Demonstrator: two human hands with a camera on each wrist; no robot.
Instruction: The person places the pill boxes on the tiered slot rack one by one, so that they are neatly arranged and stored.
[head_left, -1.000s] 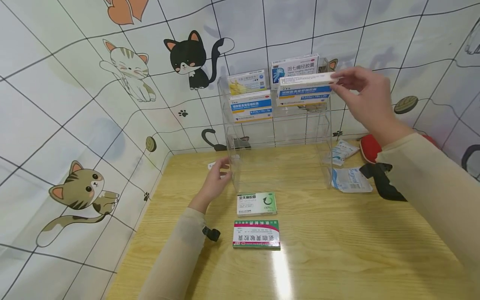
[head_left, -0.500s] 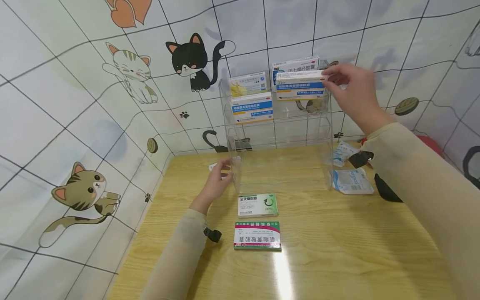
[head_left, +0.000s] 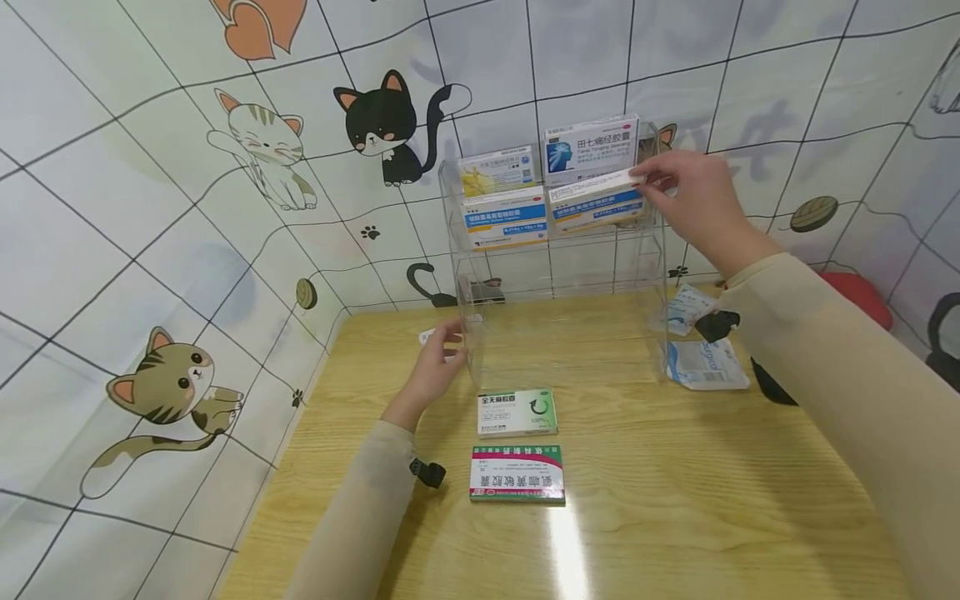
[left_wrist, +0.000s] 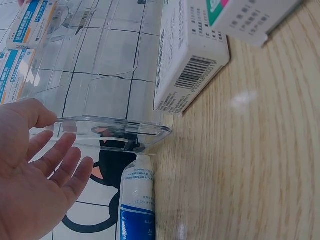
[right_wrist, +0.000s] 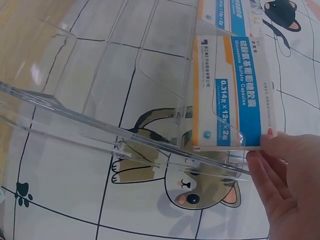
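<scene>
Clear plastic rack (head_left: pixel 562 275) stands at the back of the wooden table (head_left: pixel 675 500), upper centre of the head view, against the cat-patterned wall.

Right hand (head_left: pixel 693 204), upper right of the head view, pinches the right end of a blue-and-white medicine box (head_left: pixel 596 204) between thumb and fingertips. The box sits tilted in the rack's middle tier, right-hand slot. In the right wrist view the same box (right_wrist: pixel 235 95) stands behind the clear front lip, with the fingers (right_wrist: pixel 272 172) touching its lower corner.

Left hand (head_left: pixel 435 367), centre left of the head view, lies at the rack's lower left front corner. Fingers are straight and slightly spread, holding nothing; in the left wrist view the hand (left_wrist: pixel 35 175) has its fingertips against the clear edge.

A second blue-and-white box (head_left: pixel 504 217) sits in the left slot of the same tier. On the top tier are a yellow-printed box (head_left: pixel 497 169) on the left and a white box with a blue head picture (head_left: pixel 591 148) on the right.

On the table in front of the rack lies a green-and-white box (head_left: pixel 517 412); just below it in the frame is a green box with a pink band (head_left: pixel 517 473), apart from it. A small tube (left_wrist: pixel 137 205) lies by the left hand. White sachets (head_left: pixel 705 362) lie at the rack's right side, centre right of the frame, with a red object (head_left: pixel 862 296) beyond the right sleeve.
</scene>
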